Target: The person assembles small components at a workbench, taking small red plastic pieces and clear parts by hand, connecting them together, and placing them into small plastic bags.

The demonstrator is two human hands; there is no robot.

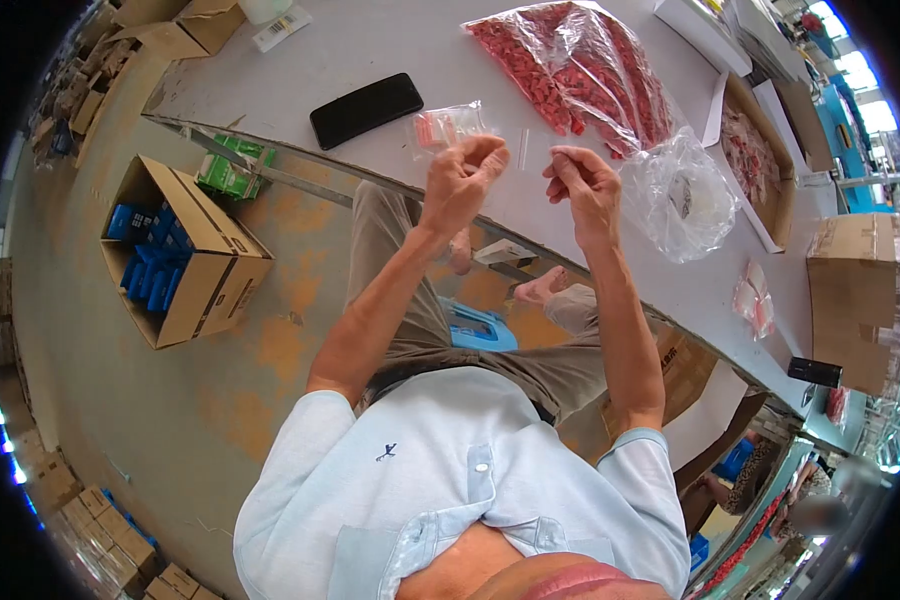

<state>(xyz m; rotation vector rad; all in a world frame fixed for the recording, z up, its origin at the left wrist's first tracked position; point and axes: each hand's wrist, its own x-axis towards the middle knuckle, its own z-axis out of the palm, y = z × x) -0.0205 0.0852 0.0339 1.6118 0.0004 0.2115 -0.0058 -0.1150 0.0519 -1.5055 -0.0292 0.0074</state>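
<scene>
My left hand (pixel 462 178) is raised over the table's near edge, its fingertips pinched together. Whatever it holds is too small to make out. Just behind its fingers lies a small clear bag (pixel 432 128) with pinkish-red pieces. To the right, my right hand (pixel 588 192) has curled fingers with thumb and forefinger close together; any item between them cannot be made out. A thin clear strip (pixel 523 150) shows between the two hands. Beyond my right hand is a large clear bag of red pieces (pixel 595 70), with a crumpled clear plastic bag (pixel 680 195) beside it.
A black phone (pixel 366 110) lies on the table (pixel 300 60). An open carton (pixel 750 165) with bagged red pieces is at the right, near a closed cardboard box (pixel 855 300). On the floor at left stands a carton (pixel 210 250) of blue packs. Another person (pixel 810 485) is at lower right.
</scene>
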